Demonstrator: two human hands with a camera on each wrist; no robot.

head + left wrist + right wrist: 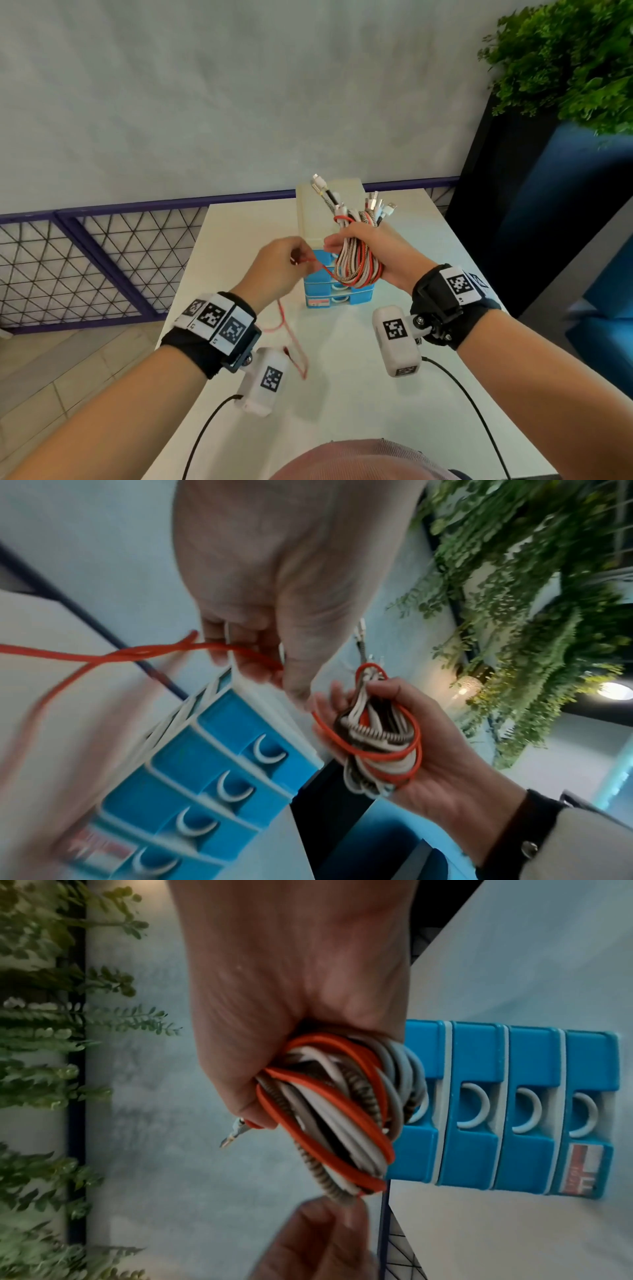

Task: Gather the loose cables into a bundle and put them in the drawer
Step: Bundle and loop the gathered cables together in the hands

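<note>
At the bottom centre of the head view, closest to the lens, sits a pinkish ribbed garment on the person's body. Above it the white table fills the lower middle of the frame. In the upper right corner hangs a leafy green plant over a dark blue panel. At the table's far end, middle of the frame, stands the drawer unit, a cream box with four blue drawer fronts stacked one over another, all pushed in. Right of centre, the right hand is clenched around the cable bundle, a coil of white, braided and red leads held in front of the drawers, with the plug ends sticking up above the fist. Left of centre, the left hand pinches the red cable, which runs from the bundle through its fingertips and trails down in loose loops towards the lower middle of the frame.
</note>
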